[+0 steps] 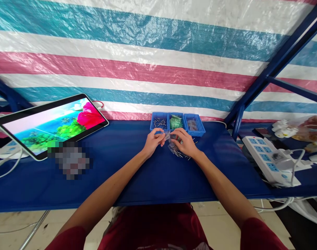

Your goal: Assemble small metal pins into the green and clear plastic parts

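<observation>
- Dark red shirt (153, 225) cloth is filling the bottom edge nearest the camera, and your forearms are reaching forward over the blue table (132, 173).
- Your left hand (154, 143) is pinching a small clear bag (167, 134) between thumb and fingers, just in front of the three blue bins (197, 133).
- Your right hand (184, 142) is curling in close beside that bag (its fingertips are showing too small to tell whether they are gripping it too).
- You seem to be only partway along: one bag is getting your attention, while loose metal pieces (177, 152) are lying on the table under and beside your right hand.
- Plenty looks to be remaining: slim metal pieces (160, 123) are lying in the left bin, green items (176, 122) are filling the middle one, and greyish items (192, 125) are sitting in the right one. Whether any bag is already finished, the view is not showing.
- That bag between your hands is looking thin, crinkled and see-through, catching some light; its contents, if any, are staying unreadable.
</observation>
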### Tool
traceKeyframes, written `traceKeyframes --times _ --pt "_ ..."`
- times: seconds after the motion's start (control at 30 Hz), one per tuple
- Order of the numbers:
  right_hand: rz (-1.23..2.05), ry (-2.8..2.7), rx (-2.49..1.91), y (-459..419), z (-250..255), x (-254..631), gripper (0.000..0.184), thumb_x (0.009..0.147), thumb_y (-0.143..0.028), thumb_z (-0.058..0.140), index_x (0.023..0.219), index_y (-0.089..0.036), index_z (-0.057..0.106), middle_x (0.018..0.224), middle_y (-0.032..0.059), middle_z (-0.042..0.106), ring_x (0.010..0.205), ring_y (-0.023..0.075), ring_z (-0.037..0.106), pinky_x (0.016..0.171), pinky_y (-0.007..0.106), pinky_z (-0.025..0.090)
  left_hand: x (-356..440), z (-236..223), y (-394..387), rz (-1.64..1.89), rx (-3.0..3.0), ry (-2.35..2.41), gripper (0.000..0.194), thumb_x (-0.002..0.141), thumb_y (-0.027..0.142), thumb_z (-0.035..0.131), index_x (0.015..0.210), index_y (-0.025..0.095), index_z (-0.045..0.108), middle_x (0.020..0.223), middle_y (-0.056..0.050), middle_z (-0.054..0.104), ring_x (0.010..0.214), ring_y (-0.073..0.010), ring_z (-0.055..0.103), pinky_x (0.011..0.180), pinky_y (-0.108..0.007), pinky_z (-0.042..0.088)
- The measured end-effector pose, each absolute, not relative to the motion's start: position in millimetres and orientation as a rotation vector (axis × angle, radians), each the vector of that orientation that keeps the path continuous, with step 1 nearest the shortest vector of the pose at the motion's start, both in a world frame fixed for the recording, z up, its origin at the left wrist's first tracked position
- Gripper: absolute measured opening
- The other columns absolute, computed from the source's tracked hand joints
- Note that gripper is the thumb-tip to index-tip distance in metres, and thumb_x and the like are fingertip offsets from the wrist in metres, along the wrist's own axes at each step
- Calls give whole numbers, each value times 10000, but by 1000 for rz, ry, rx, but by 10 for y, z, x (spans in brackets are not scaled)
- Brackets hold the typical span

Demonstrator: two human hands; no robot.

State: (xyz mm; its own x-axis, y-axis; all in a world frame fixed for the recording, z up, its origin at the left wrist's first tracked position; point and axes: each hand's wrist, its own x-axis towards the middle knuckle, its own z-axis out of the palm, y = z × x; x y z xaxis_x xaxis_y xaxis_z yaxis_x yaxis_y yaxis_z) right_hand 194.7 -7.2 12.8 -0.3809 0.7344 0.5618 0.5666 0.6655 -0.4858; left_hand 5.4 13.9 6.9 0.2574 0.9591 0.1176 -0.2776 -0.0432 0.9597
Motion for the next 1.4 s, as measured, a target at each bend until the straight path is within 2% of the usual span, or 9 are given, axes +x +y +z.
traceKeyframes --times 0.13,0.23,0.4,0.6,0.8,0.9,1.2,1.33,1.4 --pt "226 -2080 -999 -72 143 1940 240 926 -290 486 1148 -240 563 1121 98 554 759 153 592 645 286 527 76 67 108 1097 1153 747 451 705 387 751 997 184 474 551 55 574 429 -74 492 432 -186 398" --pt "167 -2092 -973 -59 152 1944 202 948 -304 445 1014 -223 617 1031 94 579 874 184 594 728 302 515 89 52 111 1090 1189 785 448 730 430 721 1020 181 487 581 37 585 460 -89 522 444 -194 417" --pt "198 -2040 -1030 -53 150 1945 247 960 -324 411 925 -204 624 902 82 622 806 180 598 702 288 495 64 43 132 1220 1407 858 439 844 555 519 978 150 622 925 -96 665 824 -175 631 602 -238 504" --pt "246 -1988 -1093 -74 141 1917 259 942 -355 445 883 -189 634 792 53 671 671 165 599 670 283 484 46 51 60 1224 1718 970 265 788 413 652 849 157 679 860 -51 688 815 -176 626 787 -294 503" --pt "293 -1997 -1080 -79 137 1925 273 945 -288 396 1078 -206 620 864 58 680 729 170 627 685 289 507 53 72 57 1247 1736 936 253 800 401 629 879 162 648 860 -48 671 780 -162 619 761 -285 508" --pt "315 -2013 -1003 -80 148 1939 317 940 -230 380 1195 -231 568 956 70 655 800 175 626 691 301 523 56 66 81 1259 1654 915 271 786 393 649 925 164 608 733 -10 635 655 -127 595 683 -255 500" --pt "236 -2068 -956 -67 170 1939 229 930 -246 440 1011 -215 653 1017 92 607 899 186 605 739 305 520 58 62 114 1212 1474 813 312 770 427 674 899 159 577 620 8 608 548 -119 576 614 -264 493" --pt "204 -2027 -993 -58 154 1942 230 944 -318 450 923 -206 649 932 86 622 850 185 599 744 308 506 61 53 121 1249 1523 843 402 856 524 514 871 143 641 815 -72 659 732 -162 616 599 -252 492" --pt "222 -2018 -1017 -62 156 1941 249 948 -342 444 901 -198 641 874 78 627 780 175 592 695 292 496 58 41 118 1247 1558 851 407 848 523 528 879 140 662 896 -87 663 798 -172 613 629 -253 501"
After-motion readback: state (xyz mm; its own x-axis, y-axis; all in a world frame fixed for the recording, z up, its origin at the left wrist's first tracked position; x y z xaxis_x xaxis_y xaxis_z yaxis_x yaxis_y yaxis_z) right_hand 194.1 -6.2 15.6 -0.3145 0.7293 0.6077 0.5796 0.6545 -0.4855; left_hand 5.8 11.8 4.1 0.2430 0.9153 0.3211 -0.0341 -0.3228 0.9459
